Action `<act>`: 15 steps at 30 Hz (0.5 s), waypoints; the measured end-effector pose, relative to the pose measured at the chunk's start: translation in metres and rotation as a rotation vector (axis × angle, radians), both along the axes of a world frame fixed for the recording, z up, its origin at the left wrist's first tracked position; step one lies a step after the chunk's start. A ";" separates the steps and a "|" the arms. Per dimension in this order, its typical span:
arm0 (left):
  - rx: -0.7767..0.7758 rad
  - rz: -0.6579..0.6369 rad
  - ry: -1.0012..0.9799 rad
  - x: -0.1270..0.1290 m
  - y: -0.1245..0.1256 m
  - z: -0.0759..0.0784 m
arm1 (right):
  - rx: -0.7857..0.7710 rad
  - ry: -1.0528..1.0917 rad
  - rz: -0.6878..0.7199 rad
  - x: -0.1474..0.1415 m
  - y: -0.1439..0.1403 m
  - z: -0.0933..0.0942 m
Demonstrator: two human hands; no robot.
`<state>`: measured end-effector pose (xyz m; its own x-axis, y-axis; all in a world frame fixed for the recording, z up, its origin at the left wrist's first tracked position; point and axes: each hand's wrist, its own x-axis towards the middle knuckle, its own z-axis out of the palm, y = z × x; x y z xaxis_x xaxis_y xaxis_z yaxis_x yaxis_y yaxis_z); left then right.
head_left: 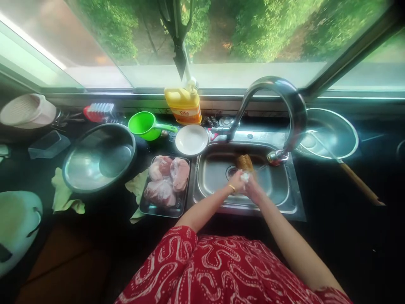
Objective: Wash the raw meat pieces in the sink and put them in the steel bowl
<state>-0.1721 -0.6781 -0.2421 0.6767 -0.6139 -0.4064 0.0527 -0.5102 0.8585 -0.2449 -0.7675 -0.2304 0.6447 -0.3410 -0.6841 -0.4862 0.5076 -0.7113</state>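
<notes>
My left hand, with a gold bracelet at the wrist, and my right hand meet over the steel sink. Both have their fingers closed. Just beyond the fingers lies a brown, roughly cylindrical piece, its near end blurred against my right hand; its kind is unclear. A small white bit, too blurred to name, shows between the hands. Left of the sink, several chunks of raw meat sit in a black tray. The curved faucet arches over the sink's back right.
A white plate, green dipper and yellow jug stand behind the meat. A large metal bowl is at left. On the right, a long wooden handle juts out from a wide basin.
</notes>
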 end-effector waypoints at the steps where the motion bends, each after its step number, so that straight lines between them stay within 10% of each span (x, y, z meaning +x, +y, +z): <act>1: -0.064 0.002 0.005 0.001 0.004 0.006 | 0.031 -0.077 -0.042 0.012 0.006 0.001; 3: -0.180 0.146 -0.011 0.011 0.024 0.021 | 0.025 -0.153 -0.131 0.033 0.014 0.004; 8: -0.372 1.014 0.339 0.088 0.104 0.064 | 0.216 -0.188 -0.064 0.052 0.002 0.025; 15: -0.386 1.246 0.457 0.163 0.098 0.087 | -0.280 -0.034 0.006 0.023 -0.014 0.042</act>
<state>-0.0091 -0.5798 -0.1547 0.7102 0.1691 -0.6833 0.6067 0.3452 0.7161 -0.2215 -0.7813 -0.1885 0.6685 -0.5095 -0.5417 -0.4618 0.2866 -0.8394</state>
